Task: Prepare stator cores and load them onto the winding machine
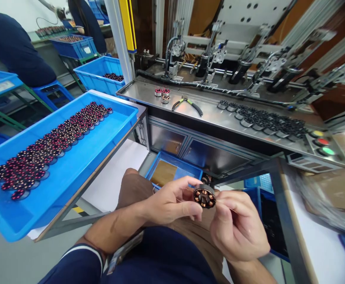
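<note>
Motor part (204,196) gripped in curled left hand (171,201); right hand (239,225) pinches thin wire (233,212).

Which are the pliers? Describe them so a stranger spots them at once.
Find the metal ledge along the machine's front. On it, between a small pink-and-copper cluster and many dark rings, lie the pliers, handles spread. Green-and-black grips set them apart from those round neighbours.

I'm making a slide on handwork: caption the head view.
Left hand holds a copper-wound ring, right hand pinched close beside it; a blue tray of parts stands at left.
</note>
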The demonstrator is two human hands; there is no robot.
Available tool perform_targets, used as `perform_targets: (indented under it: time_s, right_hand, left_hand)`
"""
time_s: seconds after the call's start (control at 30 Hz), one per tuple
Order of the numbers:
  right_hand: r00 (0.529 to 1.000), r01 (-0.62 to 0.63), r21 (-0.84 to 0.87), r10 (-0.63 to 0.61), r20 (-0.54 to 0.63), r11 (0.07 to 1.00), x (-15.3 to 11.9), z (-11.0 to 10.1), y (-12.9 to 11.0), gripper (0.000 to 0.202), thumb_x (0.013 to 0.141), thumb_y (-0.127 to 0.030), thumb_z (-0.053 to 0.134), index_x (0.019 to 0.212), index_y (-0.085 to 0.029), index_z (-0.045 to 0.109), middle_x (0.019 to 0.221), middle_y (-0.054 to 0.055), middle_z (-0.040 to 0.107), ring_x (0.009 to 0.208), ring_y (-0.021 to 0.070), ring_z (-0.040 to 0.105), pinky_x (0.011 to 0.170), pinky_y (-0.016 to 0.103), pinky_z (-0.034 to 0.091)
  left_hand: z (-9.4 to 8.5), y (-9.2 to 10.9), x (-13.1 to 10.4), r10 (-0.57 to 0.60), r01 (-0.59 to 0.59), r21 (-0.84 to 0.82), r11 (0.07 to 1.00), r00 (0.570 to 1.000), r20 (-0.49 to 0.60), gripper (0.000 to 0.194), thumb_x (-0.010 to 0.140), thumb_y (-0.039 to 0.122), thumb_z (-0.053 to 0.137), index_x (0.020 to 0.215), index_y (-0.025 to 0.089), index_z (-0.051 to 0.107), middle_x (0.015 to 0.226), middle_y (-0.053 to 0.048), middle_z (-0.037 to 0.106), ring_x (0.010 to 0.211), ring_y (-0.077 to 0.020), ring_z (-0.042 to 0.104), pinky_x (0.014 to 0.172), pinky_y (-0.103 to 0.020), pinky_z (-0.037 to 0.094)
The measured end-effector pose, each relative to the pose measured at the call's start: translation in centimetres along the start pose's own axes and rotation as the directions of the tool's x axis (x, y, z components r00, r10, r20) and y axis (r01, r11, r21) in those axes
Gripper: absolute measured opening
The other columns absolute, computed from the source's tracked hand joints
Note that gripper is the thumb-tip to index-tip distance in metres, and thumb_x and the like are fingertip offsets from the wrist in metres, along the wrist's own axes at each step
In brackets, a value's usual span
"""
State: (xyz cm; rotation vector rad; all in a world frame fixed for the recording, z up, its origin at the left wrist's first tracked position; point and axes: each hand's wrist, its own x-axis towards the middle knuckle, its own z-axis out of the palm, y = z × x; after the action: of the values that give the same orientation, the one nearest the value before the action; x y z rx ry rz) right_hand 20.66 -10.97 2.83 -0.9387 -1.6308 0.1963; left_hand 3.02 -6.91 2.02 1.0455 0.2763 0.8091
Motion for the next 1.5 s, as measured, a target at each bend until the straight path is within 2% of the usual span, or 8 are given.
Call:
perform_targets:
  time_s: [0.3,0.57,0.7,0.87,1.1,1.27,1.37,1.5]
  right_hand:
    - [0.998,-0.054,-0.106,0.051,-0.037,0.993,0.3,0.2,-0.8,0.018,0.090,0.000,0.061,0.092,-0.018,0.064,0.083,0.002,0.065,0.075,0.0145,0.063,0.066,0.028,0.051]
    - [0.989,-0.150,0.054,0.149,0.016,0.987,0.3,-0.1,-0.8,0.019,0.091,0.001,0.060,0.090,-0.017,0.063,0.082,0.002,0.063,0.075,0.0147,0.061,0.068,0.030,0.051]
    - [0.994,0.009,-0.005,-0.008,0.106,1.000,0.5,-1.1,-0.3,0.019,0.090,0.001,0.059,0.097,-0.016,0.062,0.088,0.003,0.064,0.080,0.0130,0.063,0.070,0.026,0.053]
    - [0.978,0.147,-0.133,-0.124,0.166,0.980,0.5,-2.1,0.1,0.016,0.092,-0.001,0.060,0.101,-0.014,0.062,0.090,0.003,0.064,0.084,0.0113,0.064,0.077,0.022,0.054]
    - [0.991,-0.134,0.044,0.134,0.015,0.990,-0.6,-0.6,-0.5,0.015,0.093,-0.003,0.060,0.092,-0.017,0.064,0.084,0.002,0.063,0.078,0.0124,0.061,0.071,0.025,0.050]
    - [0.807,-0.570,0.415,0.578,0.122,0.709,-1.7,0.8,-0.2,0.022,0.100,-0.025,0.060,0.079,-0.019,0.064,0.078,0.002,0.060,0.070,0.0130,0.057,0.060,0.024,0.048]
    - [0.703,-0.658,0.556,0.678,0.213,0.507,-1.9,1.2,0.2,0.028,0.098,-0.033,0.064,0.074,-0.019,0.064,0.074,0.001,0.057,0.066,0.0128,0.054,0.057,0.023,0.047]
    - [0.680,-0.670,0.589,0.692,0.242,0.452,-2.0,1.4,0.3,0.027,0.097,-0.032,0.065,0.073,-0.018,0.064,0.073,0.001,0.056,0.065,0.0124,0.054,0.056,0.023,0.048]
  left_hand:
    - [-0.3,-0.7,0.0,0.146,-0.138,-0.152,0.979,0.988,0.045,0.041,0.093,0.034,0.071,0.132,0.025,0.060,0.107,-0.007,0.068,0.085,-0.0153,0.075,0.068,-0.023,0.060]
    - [0.5,0.6,0.0,0.333,-0.341,-0.063,0.938,0.937,-0.105,0.022,0.076,0.016,0.087,0.082,0.017,0.066,0.113,-0.006,0.072,0.126,-0.0250,0.065,0.112,-0.043,0.048]
    - [0.7,0.5,0.0,0.136,-0.165,-0.149,0.975,0.972,-0.192,0.046,0.068,0.026,0.094,0.100,0.018,0.062,0.113,-0.005,0.071,0.114,-0.0188,0.069,0.098,-0.030,0.054]
    - [0.6,-0.3,0.0,-0.172,0.177,-0.132,0.975,0.984,0.053,0.039,0.090,0.044,0.074,0.105,0.018,0.050,0.080,-0.003,0.071,0.066,-0.0138,0.072,0.062,-0.022,0.056]
    - [0.7,-1.1,0.1,0.242,-0.216,0.211,0.953,0.965,-0.105,0.042,0.083,0.032,0.083,0.112,0.020,0.056,0.096,-0.004,0.067,0.084,-0.0135,0.070,0.075,-0.023,0.057]
    - [0.1,-0.7,0.4,0.622,-0.500,0.701,0.509,0.776,0.102,0.061,0.074,0.022,0.090,0.125,0.021,0.057,0.108,-0.010,0.071,0.102,-0.0195,0.070,0.088,-0.029,0.058]
    - [0.1,-0.3,0.3,0.620,-0.460,0.771,0.440,0.777,0.110,0.060,0.077,0.026,0.087,0.128,0.019,0.056,0.105,-0.010,0.073,0.096,-0.0194,0.072,0.085,-0.030,0.061]
    - [0.2,0.1,0.1,0.587,-0.406,0.802,0.438,0.805,0.087,0.054,0.079,0.030,0.085,0.125,0.017,0.060,0.106,-0.011,0.075,0.096,-0.0199,0.072,0.085,-0.030,0.061]
